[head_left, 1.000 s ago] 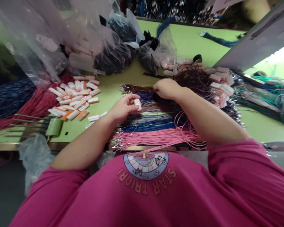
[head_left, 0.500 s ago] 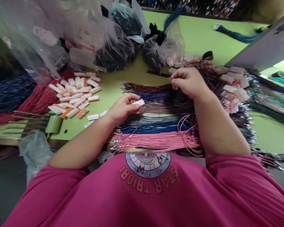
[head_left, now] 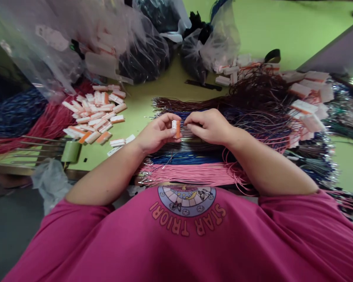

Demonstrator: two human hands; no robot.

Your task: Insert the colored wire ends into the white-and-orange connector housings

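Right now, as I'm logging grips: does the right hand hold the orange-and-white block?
No, the block is in the left hand.

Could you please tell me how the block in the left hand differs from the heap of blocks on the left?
The held block is a single piece, while the heap is many pieces piled together. The held block is gripped in the left hand; the heap lies on the green table. Both show white and orange.
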